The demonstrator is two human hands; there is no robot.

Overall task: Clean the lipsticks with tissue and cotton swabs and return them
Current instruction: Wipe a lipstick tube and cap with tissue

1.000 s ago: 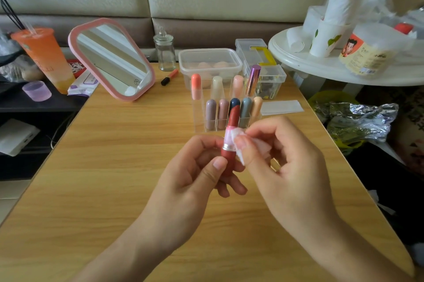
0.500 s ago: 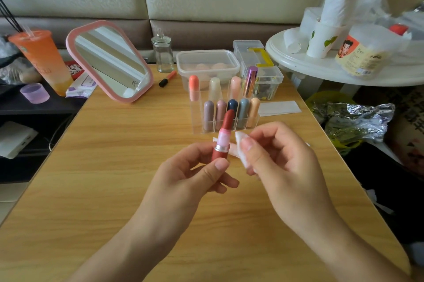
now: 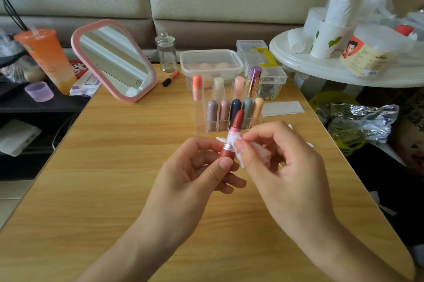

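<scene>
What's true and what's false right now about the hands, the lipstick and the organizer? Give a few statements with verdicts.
1. The left hand grips the red lipstick by its base. True.
2. The right hand pinches a cotton swab. False: it pinches a white tissue against the lipstick's collar.
3. The red lipstick is capped. False: its bullet is exposed.
4. The clear organizer holds capped lipsticks in two rows. True.
5. The pink-framed mirror lies flat. False: it stands tilted.
</scene>
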